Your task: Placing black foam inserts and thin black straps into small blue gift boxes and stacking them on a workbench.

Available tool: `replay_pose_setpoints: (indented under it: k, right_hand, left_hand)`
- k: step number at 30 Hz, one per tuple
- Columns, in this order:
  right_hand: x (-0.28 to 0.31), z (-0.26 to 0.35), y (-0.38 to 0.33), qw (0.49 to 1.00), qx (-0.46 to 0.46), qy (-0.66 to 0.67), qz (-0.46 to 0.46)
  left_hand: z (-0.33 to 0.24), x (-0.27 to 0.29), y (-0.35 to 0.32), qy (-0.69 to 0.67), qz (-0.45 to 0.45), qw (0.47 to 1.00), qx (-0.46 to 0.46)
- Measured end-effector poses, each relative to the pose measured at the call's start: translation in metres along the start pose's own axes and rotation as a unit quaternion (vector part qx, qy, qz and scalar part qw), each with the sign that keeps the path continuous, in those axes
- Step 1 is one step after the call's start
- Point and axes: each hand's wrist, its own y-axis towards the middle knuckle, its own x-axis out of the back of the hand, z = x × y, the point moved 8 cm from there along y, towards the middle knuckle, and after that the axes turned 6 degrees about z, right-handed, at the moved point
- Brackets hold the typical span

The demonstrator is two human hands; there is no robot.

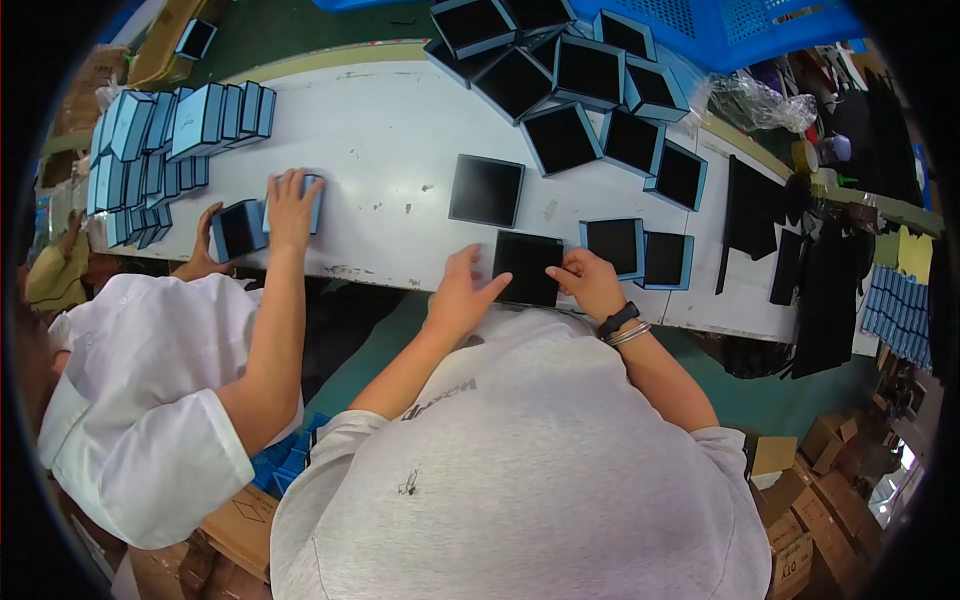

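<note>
A shallow square box with a black inside [527, 268] lies at the table's front edge, close against my body. My left hand [464, 296] is at its left side, thumb stretched to the box's edge and fingers apart from the thumb. With thumb and fingertips pinched together, my right hand [592, 286] grips the box's right edge; what lies under those fingertips is hidden. Just beyond is a dark grey square piece with a thin blue rim [487, 190]. Two blue boxes with black insides stand beside my right hand, a nearer one [613, 247] and another [666, 260].
A pile of black-lined blue boxes [590, 72] lies far right, near a blue plastic crate [715, 30]. Black sheets [752, 208] lie at right. At left, a co-worker's hands [289, 210] handle boxes beside stacked blue boxes [200, 120]. Cardboard cartons [835, 505] stand below right.
</note>
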Motion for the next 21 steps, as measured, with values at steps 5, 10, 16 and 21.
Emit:
replay_pose_setpoints:
  k: [5, 10, 16, 21]
  right_hand:
    - [-0.002, 0.006, 0.011, 0.999, -0.019, -0.039, -0.029]
    - [0.002, 0.011, 0.006, 0.994, 0.005, -0.095, -0.061]
    - [0.002, -0.012, 0.011, 0.995, -0.075, 0.059, -0.039]
    - [-0.002, -0.010, 0.017, 0.999, -0.032, -0.009, -0.019]
  left_hand:
    - [0.016, -0.030, 0.012, -0.016, 0.138, 0.990, 0.036]
    - [0.006, -0.019, 0.018, -0.009, 0.105, 0.994, -0.010]
    - [-0.011, 0.003, 0.032, 0.002, 0.026, 0.993, -0.117]
    - [-0.015, -0.002, 0.039, 0.028, 0.038, 0.987, -0.152]
